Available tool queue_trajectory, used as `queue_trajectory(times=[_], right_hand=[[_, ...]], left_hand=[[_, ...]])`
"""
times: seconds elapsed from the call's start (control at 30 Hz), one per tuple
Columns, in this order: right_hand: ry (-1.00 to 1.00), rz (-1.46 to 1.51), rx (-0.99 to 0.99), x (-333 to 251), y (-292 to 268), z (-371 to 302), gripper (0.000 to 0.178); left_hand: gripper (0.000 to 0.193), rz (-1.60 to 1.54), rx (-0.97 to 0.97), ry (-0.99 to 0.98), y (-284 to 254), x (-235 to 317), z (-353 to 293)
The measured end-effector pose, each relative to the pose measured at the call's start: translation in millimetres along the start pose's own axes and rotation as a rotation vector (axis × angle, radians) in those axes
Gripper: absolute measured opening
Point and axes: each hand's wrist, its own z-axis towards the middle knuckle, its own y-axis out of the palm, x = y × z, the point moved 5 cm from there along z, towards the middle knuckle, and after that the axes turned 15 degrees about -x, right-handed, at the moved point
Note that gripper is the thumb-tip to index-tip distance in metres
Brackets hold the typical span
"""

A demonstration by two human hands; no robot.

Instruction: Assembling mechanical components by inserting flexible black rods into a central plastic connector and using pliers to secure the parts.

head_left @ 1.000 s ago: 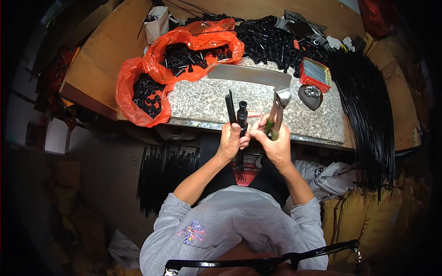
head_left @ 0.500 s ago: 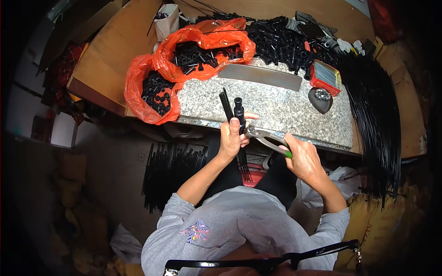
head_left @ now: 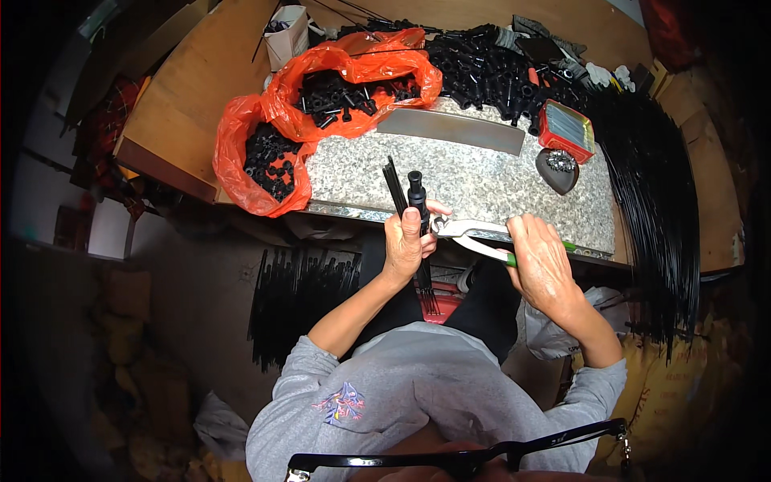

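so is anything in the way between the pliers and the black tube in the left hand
No separate object visibly stands between the pliers, in the right hand, and the black tube. Only the left hand curls around the tube near the pliers' head; whether the jaws touch the tube is unclear.

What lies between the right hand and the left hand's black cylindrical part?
In the head view, green-handled metal pliers span from the right hand toward the black cylindrical part.

Wooden boards [head_left: 189, 88] flank a speckled grey stone worktop [head_left: 482, 185]; the floor [head_left: 205, 301] lies dim.
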Motion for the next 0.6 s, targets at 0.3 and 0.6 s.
queue_trajectory(times=[0.3,0.6], right_hand=[[0.007,-0.118,-0.017,-4,-9,3,0.021],[-0.081,0.231,-0.364,13,21,13,0.018]], left_hand=[[0.072,0.092,0.059,-0.023,2,4,2],[0.078,0.074,-0.008,0.007,-3,0,0]])
